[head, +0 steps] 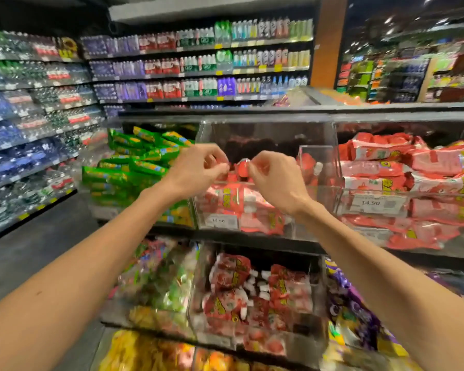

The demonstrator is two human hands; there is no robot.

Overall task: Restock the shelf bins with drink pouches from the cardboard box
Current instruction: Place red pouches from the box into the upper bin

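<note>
Red drink pouch (243,167) is pinched between left hand (198,168) and right hand (273,175), both hands curled, over the clear plastic bin (265,129).

Supermarket aisle: grey floor (38,258), bottle-packed shelves (198,62) (yellow price tags), orange pillar (328,41)

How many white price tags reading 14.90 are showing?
2 white price tags: the left tag fronts the middle clear plastic bin, the right tag the right-hand bin. Blurred labels elsewhere may hide more.
</note>
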